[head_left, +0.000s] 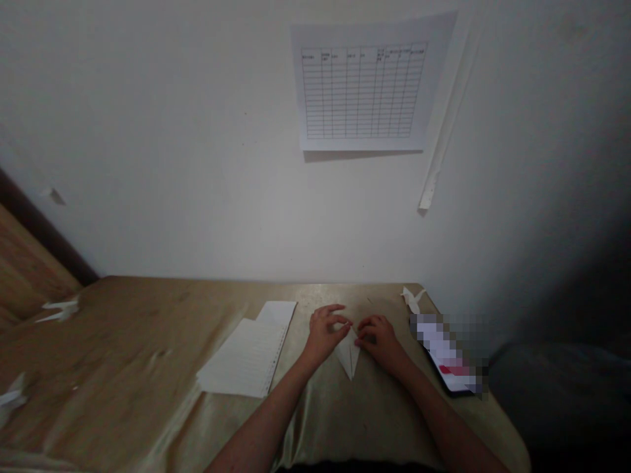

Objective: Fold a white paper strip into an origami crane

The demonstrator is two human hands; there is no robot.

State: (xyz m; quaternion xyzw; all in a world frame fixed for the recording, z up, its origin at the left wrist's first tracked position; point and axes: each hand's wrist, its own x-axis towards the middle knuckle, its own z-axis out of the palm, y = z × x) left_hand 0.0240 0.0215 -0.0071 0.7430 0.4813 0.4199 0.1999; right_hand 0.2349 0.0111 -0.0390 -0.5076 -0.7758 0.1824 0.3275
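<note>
A small white sheet of folded paper point(349, 356), kite-shaped with its sharp point toward me, lies on the cloth-covered table. My left hand point(326, 332) pinches its far tip between thumb and index finger, the other fingers curled loosely above. At the paper's right edge, my right hand point(378, 338) has its thumb and fingertips closed on the paper. A crease or slit runs down the middle of the folded piece. The fingers partly cover its upper end.
Loose lined sheets point(241, 358) lie left of my hands. To the right are a phone point(446, 355) with a blurred screen and a folded paper bird point(413, 299). More folded paper shapes point(62, 309) rest at the far left. A printed chart point(365, 92) hangs on the wall.
</note>
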